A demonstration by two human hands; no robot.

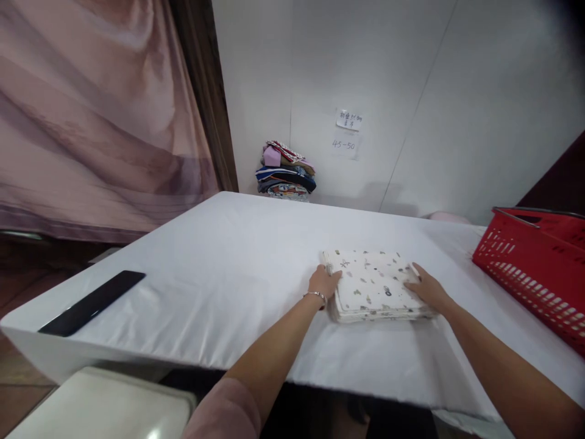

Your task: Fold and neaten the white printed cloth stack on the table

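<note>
A folded white cloth with small scattered prints (375, 283) lies flat in layers on the white-covered table (219, 262). My left hand (325, 282), with a bracelet at the wrist, grips its left edge, thumb on top and the other fingers at the side. At the right edge my right hand (427, 289) holds the same cloth, thumb on the top face; the fingers reach round its far right corner. The undersides of both hands are hidden.
A red plastic basket (534, 268) stands at the right. Folded clothes (286, 174) are piled beyond the far edge, by the wall. A dark flat object (94, 303) lies at the table's left. Below the front edge is a pale stool or box (105, 405). Pink curtain hangs left.
</note>
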